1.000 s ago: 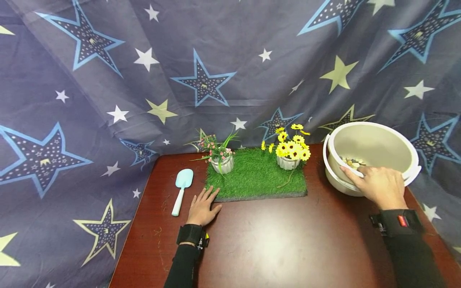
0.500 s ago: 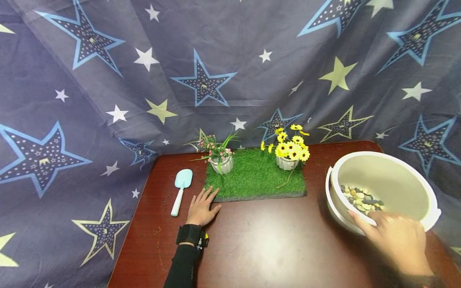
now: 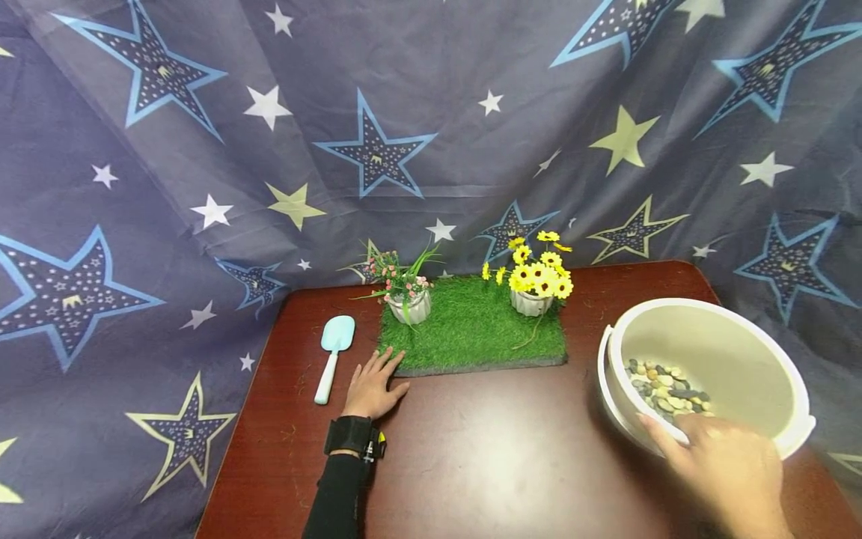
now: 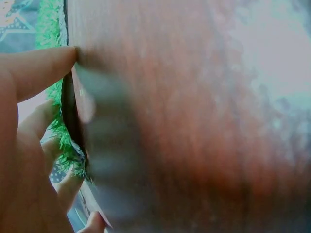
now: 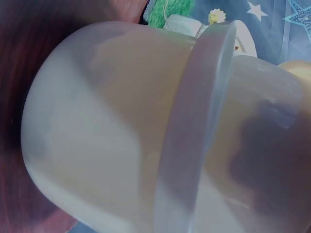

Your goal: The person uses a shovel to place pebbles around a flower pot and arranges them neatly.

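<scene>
A cream bucket (image 3: 714, 337) stands at the table's right side, its handle (image 3: 609, 389) folded down around the outside. Pebbles (image 3: 667, 389) lie on its floor. My right hand (image 3: 730, 464) grips the near rim, thumb along the top edge and the other fingers hidden inside. The bucket's outer wall (image 5: 97, 126) fills most of the right wrist view. My left hand (image 3: 372, 388) lies flat on the table with fingers spread. Its fingertips reach the front left corner of a green artificial turf mat (image 3: 478, 337); the mat's edge also shows beside the left hand (image 4: 29, 145) in the left wrist view.
On the mat stand a white pot with pink flowers (image 3: 411, 307) and another with yellow flowers (image 3: 532, 302). A pale blue trowel (image 3: 334, 352) lies left of the left hand. A star-patterned cloth (image 3: 458, 172) hangs behind the brown table (image 3: 471, 449).
My right hand has pulled the bucket toward the near edge of the table, and more of the pebbles inside show. The left hand has stayed in place.
</scene>
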Action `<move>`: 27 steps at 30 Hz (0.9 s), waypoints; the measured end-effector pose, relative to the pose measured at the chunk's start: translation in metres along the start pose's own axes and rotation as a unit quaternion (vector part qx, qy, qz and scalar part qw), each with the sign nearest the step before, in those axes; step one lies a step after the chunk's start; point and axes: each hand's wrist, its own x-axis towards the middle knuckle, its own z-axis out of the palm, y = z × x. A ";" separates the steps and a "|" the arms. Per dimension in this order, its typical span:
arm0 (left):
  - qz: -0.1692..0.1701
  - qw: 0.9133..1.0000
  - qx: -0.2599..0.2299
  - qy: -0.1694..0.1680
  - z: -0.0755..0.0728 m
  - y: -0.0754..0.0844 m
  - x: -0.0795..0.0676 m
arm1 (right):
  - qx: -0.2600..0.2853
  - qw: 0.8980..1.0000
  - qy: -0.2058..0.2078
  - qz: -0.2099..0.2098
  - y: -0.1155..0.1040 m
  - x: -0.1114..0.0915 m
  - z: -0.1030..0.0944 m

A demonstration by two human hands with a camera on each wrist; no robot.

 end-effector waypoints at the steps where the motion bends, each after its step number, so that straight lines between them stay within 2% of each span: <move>1: 0.001 1.000 -0.001 0.000 -0.002 0.000 0.000 | 0.001 1.000 -0.001 0.000 -0.003 0.000 0.001; 5: 0.002 1.000 -0.004 -0.007 -0.004 -0.003 0.001 | 0.010 1.000 0.000 -0.013 -0.019 0.000 0.007; 9: -0.003 1.000 -0.005 -0.009 -0.005 -0.004 0.002 | 0.028 0.999 -0.008 -0.033 -0.045 0.003 0.015; 13: -0.005 1.000 0.001 -0.006 -0.007 -0.004 0.001 | 0.056 0.995 0.004 -0.081 -0.079 0.010 0.028; 21: -0.003 1.000 0.002 -0.008 -0.005 -0.002 -0.001 | 0.114 0.975 0.029 -0.189 -0.146 0.021 0.055; 23: -0.001 1.000 0.002 -0.007 -0.004 -0.001 -0.001 | 0.125 0.969 0.033 -0.212 -0.158 0.022 0.058; 27: 0.001 1.000 0.001 -0.008 -0.002 -0.002 -0.001 | 0.134 0.963 0.038 -0.231 -0.170 0.025 0.060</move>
